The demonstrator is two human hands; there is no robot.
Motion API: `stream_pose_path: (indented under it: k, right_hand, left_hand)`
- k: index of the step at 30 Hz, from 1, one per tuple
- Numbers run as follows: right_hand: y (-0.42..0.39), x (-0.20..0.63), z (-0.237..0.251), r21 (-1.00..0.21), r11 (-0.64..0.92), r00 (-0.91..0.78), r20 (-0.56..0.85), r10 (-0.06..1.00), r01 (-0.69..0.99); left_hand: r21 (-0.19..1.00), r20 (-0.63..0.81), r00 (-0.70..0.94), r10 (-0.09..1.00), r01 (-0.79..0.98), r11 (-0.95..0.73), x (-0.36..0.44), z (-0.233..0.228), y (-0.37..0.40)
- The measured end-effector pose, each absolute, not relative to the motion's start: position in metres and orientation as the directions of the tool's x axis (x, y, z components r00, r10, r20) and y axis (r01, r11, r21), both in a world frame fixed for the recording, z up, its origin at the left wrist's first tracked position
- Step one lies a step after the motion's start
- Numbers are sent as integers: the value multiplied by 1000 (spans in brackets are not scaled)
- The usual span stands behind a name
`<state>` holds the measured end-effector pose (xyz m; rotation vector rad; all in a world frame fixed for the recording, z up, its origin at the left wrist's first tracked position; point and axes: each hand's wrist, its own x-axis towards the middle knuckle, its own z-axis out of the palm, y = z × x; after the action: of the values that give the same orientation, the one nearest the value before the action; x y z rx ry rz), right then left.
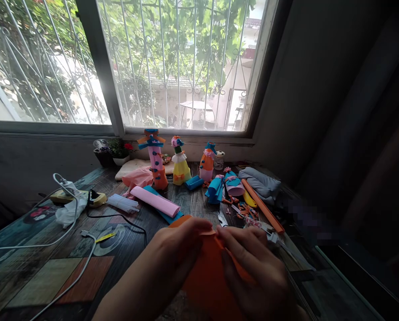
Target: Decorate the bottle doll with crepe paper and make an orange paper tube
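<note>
Paper point(209, 272), orange, is pinched shut at its top edge by left hand point(177, 247) and right hand point(253, 263), low over the counter point(52, 267). The fold is best pressed evenly, edges kept aligned, scissors point(222, 218) left clear.

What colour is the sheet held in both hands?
Orange; the sheet shows best in the head view.

**A crowded patchwork desk under the window**

The desk point(42, 272) has a wood-plank top with coloured patches. Along its far edge stand three paper-dressed bottle figures point(181, 167) and a small flower pot point(121, 154). A pink paper roll point(155, 201) lies mid-desk beside clear glue sticks point(122, 203). White cables point(66, 249) trail across the left side; an orange strip point(262, 206) and scissors point(222, 218) lie right
</note>
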<state>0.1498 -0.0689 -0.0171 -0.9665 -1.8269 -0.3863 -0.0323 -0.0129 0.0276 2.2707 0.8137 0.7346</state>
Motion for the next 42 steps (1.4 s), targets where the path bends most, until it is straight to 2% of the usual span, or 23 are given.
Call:
stream_pose_path:
  k: [2,4,6,8,11,15,17,19,22,26,31,37,42]
  right_hand:
    - [-73,157,-8,-231,616,-127,868,481,753]
    - [-76,166,-2,-357,525,30,846,532,773]
    - [-78,174,2,-526,399,210,764,610,751]
    - [-79,180,4,-652,300,297,642,707,696]
    - [-77,185,5,-733,222,238,467,852,643]
    - [-69,186,7,-824,197,158,325,933,531]
    - [-64,186,8,-910,237,127,294,947,341]
    - [-60,185,8,-970,231,110,238,965,76]
    - [-57,182,5,-956,182,154,148,977,-229]
    - [-58,177,4,-917,211,306,105,946,-339]
    - [-62,175,6,-936,263,365,165,916,-236]
    - [-64,180,1,-921,384,337,342,877,-64]
    - [-64,186,0,-902,432,373,410,832,26]
  left_hand:
    - [700,358,601,715,334,-631,-35,29,-10]
    - [718,431,493,755,319,-618,-37,29,-9]
    - [750,496,342,798,294,-593,-38,30,-8]
    - [782,537,187,822,255,-569,-38,31,-7]
    - [817,549,14,836,203,-540,-35,33,-8]
    - [853,520,-82,850,104,-512,-30,39,-13]
    - [863,506,-98,857,57,-503,-28,42,-17]
    - [875,483,-114,868,20,-484,-28,45,-21]
    - [896,440,-130,889,-10,-445,-29,46,-22]
    - [895,433,-135,891,-53,-443,-31,46,-23]
    - [882,461,-133,877,-40,-469,-30,48,-24]
    - [881,473,-71,878,43,-472,-36,49,-20]
    - [900,434,-56,899,62,-431,-39,47,-17]
